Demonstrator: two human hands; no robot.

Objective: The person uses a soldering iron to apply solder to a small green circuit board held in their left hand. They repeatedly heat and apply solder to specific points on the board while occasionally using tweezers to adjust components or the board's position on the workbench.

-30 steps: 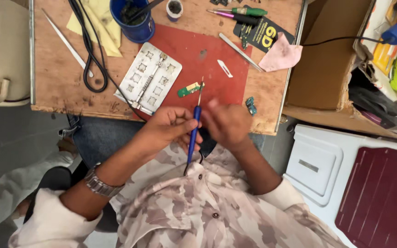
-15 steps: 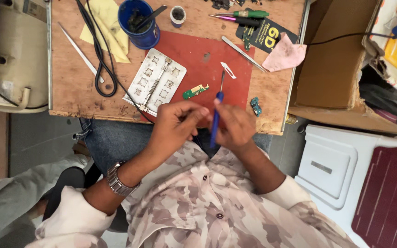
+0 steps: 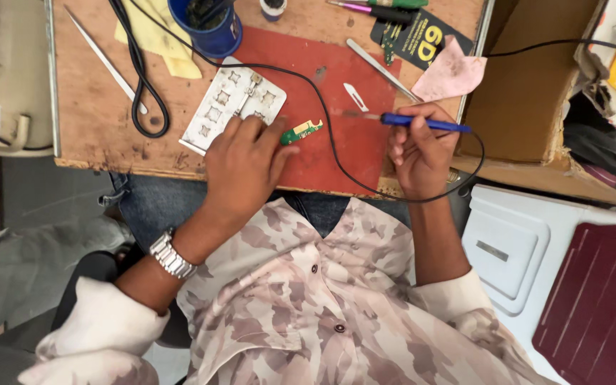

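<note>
My right hand [image 3: 420,151] grips a blue-handled soldering iron [image 3: 422,124] lying level, its metal tip pointing left over the red mat [image 3: 336,153]. A black cord runs from the iron's handle in a loop below my hand and back up across the mat. My left hand [image 3: 245,165] rests flat at the desk's front edge, fingers on the lower corner of a white metal stencil plate [image 3: 231,102]. Its thumb touches a small green circuit board [image 3: 301,131] on the mat. The iron's tip is a short way right of that board.
A blue cup [image 3: 207,25] of tools stands at the back. Tweezers [image 3: 105,62], a small blade [image 3: 355,96], a metal spatula [image 3: 381,68], a pink cloth [image 3: 451,72] and a black packet [image 3: 413,36] lie on the wooden desk [image 3: 94,121]. A cardboard box [image 3: 529,85] sits right.
Both hands were together near my chest, holding the iron upright. They have now parted: the left went down onto the plate and board, the right swung the iron level over the mat.
</note>
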